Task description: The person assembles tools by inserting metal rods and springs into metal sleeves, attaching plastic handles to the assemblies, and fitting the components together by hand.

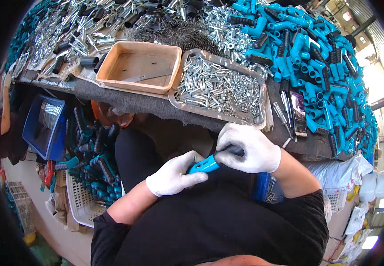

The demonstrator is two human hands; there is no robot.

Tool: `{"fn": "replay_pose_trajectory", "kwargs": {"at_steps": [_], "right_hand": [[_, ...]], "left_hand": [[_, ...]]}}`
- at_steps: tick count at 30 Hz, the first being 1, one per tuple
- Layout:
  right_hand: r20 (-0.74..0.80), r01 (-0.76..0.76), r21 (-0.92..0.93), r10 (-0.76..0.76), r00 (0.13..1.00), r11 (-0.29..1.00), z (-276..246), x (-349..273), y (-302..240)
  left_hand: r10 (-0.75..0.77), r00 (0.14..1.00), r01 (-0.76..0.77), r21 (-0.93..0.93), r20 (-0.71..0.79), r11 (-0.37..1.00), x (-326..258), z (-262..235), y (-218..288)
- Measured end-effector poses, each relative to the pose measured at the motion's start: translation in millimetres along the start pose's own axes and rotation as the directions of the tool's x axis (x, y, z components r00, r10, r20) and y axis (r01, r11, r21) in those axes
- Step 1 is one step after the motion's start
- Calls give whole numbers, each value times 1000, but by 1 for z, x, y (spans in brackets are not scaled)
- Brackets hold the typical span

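In front of my torso, my left hand (176, 174), in a white glove, is closed around one end of a teal plastic tool handle (206, 165) with a slot in its side. At the handle's other end, my white-gloved right hand (247, 148) is closed over it, fingers bent and pressed together. Something dark shows beneath the right fingers; whether it is part of the handle or dirt on the glove, I cannot tell. Just beyond the right hand lies a grey metal tray (174, 98) of small pins and nuts, with a tan plastic tray (107, 66) beside it on the left.
Teal handles (307, 57) pile up at the right of the bench; metal tubes and springs (170, 33) spread along the back. A phone (299, 116) lies by the tray. At lower left stand a blue bin (34, 128) and a white basket (79, 201) of handles. Another person's arm (5, 108) shows far left.
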State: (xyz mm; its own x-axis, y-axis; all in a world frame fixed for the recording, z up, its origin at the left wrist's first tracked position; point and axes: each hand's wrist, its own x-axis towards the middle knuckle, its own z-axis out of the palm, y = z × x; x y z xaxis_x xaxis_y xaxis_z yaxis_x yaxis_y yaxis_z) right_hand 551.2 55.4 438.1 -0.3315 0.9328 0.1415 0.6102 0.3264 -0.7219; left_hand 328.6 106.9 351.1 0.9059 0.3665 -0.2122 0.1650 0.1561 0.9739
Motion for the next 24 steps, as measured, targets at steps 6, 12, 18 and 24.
{"fn": "replay_pose_trajectory", "kwargs": {"at_steps": [6,12,18,24], "right_hand": [[-130,-65,13,67,989,998,9,-17,9],[-43,42,47,-40,998,998,26,-28,17],[-132,27,1,-27,991,1000,39,-29,29],[-13,106,-140,-109,994,984,32,-7,30]], "left_hand": [[-80,996,82,-75,24,994,7,14,1],[-82,984,113,-200,158,973,24,21,-1],[154,988,-154,15,17,988,37,23,-8],[54,991,-67,102,126,992,46,12,-4]]}}
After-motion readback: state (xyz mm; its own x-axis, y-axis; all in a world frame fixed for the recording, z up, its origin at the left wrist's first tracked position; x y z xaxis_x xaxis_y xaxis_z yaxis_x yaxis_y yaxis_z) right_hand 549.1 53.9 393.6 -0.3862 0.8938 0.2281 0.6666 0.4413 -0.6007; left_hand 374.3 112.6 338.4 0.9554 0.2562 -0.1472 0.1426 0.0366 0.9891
